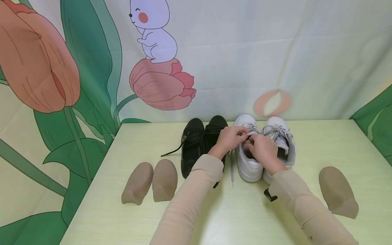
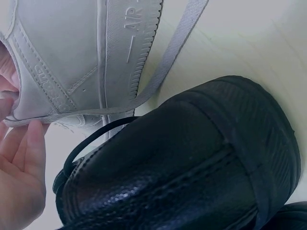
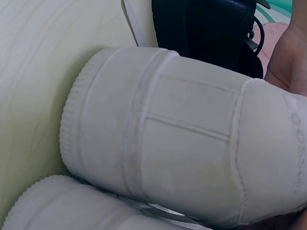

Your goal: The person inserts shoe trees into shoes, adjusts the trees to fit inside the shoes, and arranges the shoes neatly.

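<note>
Left hand point(image 1: 230, 139): thumb and fingertips pinch a pale lace point(image 2: 165, 62) at the near end of the eyelet edge, left side of the left white shoe point(image 1: 249, 167). Right hand point(image 1: 264, 147): fingers bent at the mouth of the same shoe, tips out of clear sight; can't tell if they have lace, tongue or nothing.

Key relation: shoe lies directly under both sets of fingers, long axis running away from the person, toe to the backdrop point(image 1: 229, 75), heel toward the person. Lace rows sit just past the fingertips, toeward. Free lace end drops down the shoe's left side and trails on the tabletop point(image 1: 101, 211) toward the person, so left hand is the nearer one to it; right hand comes in from the other side.

Outward: right white shoe point(image 1: 275, 122) just beside, to the right, lace in its upper. Black shoes point(image 1: 194, 126) to the left; the nearer one is partly under the left wrist. Two tan inserts point(image 1: 164, 180) farther left, a single tan insert point(image 1: 338, 192) well off to the right.
</note>
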The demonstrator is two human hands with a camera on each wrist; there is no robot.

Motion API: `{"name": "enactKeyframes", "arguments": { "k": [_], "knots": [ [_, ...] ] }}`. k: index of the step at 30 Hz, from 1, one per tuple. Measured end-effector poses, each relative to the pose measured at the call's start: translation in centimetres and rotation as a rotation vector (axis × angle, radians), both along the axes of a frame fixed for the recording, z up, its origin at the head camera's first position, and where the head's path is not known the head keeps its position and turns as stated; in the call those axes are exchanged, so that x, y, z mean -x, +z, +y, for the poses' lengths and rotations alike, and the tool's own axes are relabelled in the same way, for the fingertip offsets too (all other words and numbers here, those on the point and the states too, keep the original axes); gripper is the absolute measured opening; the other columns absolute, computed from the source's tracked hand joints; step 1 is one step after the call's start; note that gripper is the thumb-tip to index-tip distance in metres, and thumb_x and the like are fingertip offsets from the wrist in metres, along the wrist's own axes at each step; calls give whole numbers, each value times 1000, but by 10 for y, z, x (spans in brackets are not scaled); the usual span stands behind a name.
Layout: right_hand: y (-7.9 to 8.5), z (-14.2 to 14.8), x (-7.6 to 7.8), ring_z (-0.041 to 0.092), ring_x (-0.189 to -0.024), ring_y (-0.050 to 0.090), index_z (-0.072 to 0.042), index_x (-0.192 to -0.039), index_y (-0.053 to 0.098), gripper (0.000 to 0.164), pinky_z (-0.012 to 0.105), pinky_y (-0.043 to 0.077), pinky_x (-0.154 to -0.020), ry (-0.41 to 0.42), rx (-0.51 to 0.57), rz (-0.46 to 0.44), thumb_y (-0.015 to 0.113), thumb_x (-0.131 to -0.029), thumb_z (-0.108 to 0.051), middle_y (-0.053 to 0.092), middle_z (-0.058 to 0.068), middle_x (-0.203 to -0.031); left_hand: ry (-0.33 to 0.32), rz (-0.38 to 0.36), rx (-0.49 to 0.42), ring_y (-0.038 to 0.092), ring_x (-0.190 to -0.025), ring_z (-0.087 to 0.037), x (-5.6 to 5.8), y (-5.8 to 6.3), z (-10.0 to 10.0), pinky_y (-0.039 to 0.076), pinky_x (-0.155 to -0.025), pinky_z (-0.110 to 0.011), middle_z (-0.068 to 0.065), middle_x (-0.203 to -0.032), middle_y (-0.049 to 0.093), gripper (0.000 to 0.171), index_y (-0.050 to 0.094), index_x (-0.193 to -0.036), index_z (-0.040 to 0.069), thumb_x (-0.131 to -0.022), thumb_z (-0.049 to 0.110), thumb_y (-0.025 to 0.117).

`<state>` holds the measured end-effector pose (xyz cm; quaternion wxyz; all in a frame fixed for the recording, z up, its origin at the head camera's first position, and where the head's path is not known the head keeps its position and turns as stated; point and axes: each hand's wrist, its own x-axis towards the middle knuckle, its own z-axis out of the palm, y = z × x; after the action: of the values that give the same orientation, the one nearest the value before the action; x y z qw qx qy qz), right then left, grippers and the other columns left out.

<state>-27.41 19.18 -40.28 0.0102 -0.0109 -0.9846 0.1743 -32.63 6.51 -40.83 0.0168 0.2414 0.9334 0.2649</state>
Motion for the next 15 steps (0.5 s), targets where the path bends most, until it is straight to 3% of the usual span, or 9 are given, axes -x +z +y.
{"name": "enactKeyframes", "arguments": {
  "k": [15],
  "knots": [
    [1, 1, -1, 33, -73, 60, -14, -84, 67, 19, 39, 40, -49, 40, -62, 28, 62, -81, -33, 66, 13, -84, 14, 29, 9, 50, -67, -11, -4, -2, -1, 36, -63, -21, 8, -77, 62, 15, 65, -95, 27, -89, 32, 53]
  ]
}}
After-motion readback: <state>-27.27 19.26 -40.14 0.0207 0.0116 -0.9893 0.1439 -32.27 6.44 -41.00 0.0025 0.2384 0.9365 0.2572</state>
